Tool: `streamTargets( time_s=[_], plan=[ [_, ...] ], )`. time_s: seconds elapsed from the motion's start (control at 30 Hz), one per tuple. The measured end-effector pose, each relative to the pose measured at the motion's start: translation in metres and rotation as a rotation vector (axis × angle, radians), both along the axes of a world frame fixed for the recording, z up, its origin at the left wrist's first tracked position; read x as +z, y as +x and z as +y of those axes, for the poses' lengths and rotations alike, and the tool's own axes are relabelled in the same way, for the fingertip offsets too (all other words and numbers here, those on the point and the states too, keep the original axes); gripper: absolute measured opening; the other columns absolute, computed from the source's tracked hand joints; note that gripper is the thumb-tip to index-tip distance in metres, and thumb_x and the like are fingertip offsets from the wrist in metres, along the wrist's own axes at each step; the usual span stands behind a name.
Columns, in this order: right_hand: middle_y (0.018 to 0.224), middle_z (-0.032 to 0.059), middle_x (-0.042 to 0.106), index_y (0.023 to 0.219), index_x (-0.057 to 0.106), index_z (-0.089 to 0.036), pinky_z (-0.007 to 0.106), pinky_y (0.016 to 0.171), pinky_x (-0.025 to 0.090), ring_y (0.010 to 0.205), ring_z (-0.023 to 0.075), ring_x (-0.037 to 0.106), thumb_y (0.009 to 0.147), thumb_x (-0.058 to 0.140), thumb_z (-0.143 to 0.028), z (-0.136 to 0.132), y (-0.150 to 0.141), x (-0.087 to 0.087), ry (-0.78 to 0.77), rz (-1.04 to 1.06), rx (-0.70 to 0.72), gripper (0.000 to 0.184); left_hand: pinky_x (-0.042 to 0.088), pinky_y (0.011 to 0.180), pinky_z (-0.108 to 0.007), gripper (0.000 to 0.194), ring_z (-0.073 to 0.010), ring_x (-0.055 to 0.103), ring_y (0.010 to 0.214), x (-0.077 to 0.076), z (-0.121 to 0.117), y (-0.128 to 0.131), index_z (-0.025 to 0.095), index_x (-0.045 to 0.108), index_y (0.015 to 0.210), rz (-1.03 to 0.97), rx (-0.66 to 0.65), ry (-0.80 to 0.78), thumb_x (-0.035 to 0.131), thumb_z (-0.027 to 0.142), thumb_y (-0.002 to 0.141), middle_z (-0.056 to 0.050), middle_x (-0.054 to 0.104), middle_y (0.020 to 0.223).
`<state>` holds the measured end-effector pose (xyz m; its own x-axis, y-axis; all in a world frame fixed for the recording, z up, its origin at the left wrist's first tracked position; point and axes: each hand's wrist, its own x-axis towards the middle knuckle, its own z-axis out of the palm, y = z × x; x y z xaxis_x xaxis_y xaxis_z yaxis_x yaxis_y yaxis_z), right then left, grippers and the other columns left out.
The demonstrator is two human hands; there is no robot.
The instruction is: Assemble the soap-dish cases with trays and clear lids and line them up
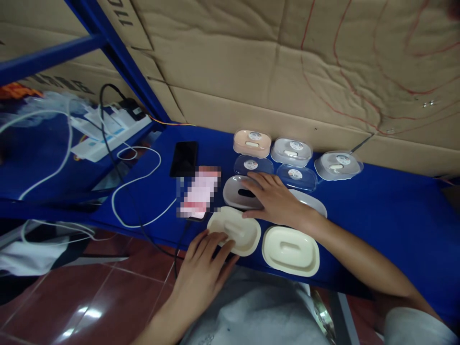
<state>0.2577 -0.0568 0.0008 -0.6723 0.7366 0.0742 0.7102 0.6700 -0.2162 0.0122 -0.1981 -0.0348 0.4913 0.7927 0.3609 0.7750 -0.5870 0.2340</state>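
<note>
Near the table's front edge, my left hand [210, 258] rests its spread fingers over the near rim of a cream soap dish [233, 223], the thumb outside the rim. My right hand [271, 196] spans a grey soap dish [233, 191] with a dark oval slot, fingers at its far side and thumb at its near side. To the right lies another cream dish [290, 261] with a raised oval middle. Partly behind my right forearm is a whitish dish [314, 201]. Two clear lids with round labels, a left lid [260, 164] and a right lid [304, 178], lie behind.
Along the cardboard wall [230, 62] stand a peach soap box [242, 143], a grey soap box [283, 153] and another grey box [323, 167], all lidded. A black phone [184, 159] and a lit phone [199, 194] lie left, near white cables and a power strip [108, 139].
</note>
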Motion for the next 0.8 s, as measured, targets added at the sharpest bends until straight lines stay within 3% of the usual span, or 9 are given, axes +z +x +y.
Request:
streamTargets(
  time_s=[0.13,0.27,0.4,0.5,0.57,0.67,0.8],
  plan=[
    [0.173,0.0200,0.042,0.164,0.047,-0.019,0.066,0.123,0.042,0.156,0.0420,0.043,0.106,0.058,-0.063,-0.010,0.024,0.022,0.012,0.033,0.027,0.072,0.051,0.111,-0.065,0.021,-0.0323,0.071,0.114,0.002,-0.008,0.014,0.019,0.067,0.127,-0.046,0.072,-0.009,0.058,0.021,0.108,-0.014,0.073,0.123],
    [0.164,0.0187,0.055,0.159,0.054,-0.023,0.063,0.116,0.049,0.151,0.0415,0.051,0.108,0.060,-0.050,-0.060,0.068,0.032,0.086,0.065,-0.055,0.058,0.040,0.125,-0.064,0.031,-0.0313,0.063,0.132,-0.001,-0.020,0.037,0.021,0.063,0.136,-0.173,0.064,-0.007,0.061,0.018,0.105,-0.017,0.065,0.137],
    [0.162,0.0088,0.060,0.158,0.055,-0.029,0.057,0.116,0.053,0.147,0.0344,0.058,0.107,0.062,-0.051,-0.131,0.097,0.010,0.070,-0.008,0.012,0.056,0.027,0.133,-0.066,0.037,-0.0330,0.049,0.151,-0.012,-0.019,0.050,0.021,0.062,0.139,-0.227,0.037,-0.010,0.064,0.015,0.103,-0.018,0.057,0.149],
    [0.165,0.0063,0.058,0.164,0.049,-0.029,0.055,0.114,0.053,0.147,0.0323,0.058,0.109,0.061,-0.045,-0.167,0.104,-0.015,0.111,-0.066,0.009,0.058,0.025,0.133,-0.069,0.041,-0.0345,0.047,0.153,-0.015,-0.012,0.047,0.021,0.061,0.141,-0.194,0.051,-0.028,0.066,0.013,0.102,-0.018,0.056,0.151],
    [0.165,0.0071,0.057,0.166,0.045,-0.030,0.055,0.112,0.053,0.147,0.0322,0.059,0.110,0.059,-0.040,-0.176,0.105,-0.027,0.136,-0.054,-0.043,0.059,0.025,0.132,-0.070,0.040,-0.0350,0.048,0.153,-0.014,-0.010,0.044,0.021,0.061,0.141,-0.178,0.069,-0.037,0.066,0.013,0.102,-0.018,0.057,0.151],
    [0.166,0.0097,0.056,0.167,0.043,-0.031,0.056,0.111,0.053,0.147,0.0348,0.058,0.109,0.060,-0.047,-0.176,0.112,-0.032,0.151,-0.003,-0.083,0.063,0.024,0.134,-0.068,0.039,-0.0340,0.048,0.154,-0.011,-0.014,0.049,0.020,0.063,0.140,-0.207,0.058,-0.018,0.065,0.014,0.102,-0.018,0.059,0.150],
    [0.167,0.0130,0.053,0.167,0.044,-0.032,0.061,0.112,0.052,0.150,0.0387,0.053,0.109,0.059,-0.047,-0.151,0.128,-0.026,0.170,0.104,-0.200,0.062,0.024,0.136,-0.060,0.032,-0.0291,0.053,0.150,-0.013,-0.026,0.071,0.022,0.068,0.135,-0.245,-0.114,0.011,0.066,0.020,0.103,-0.014,0.066,0.146]
  ],
)
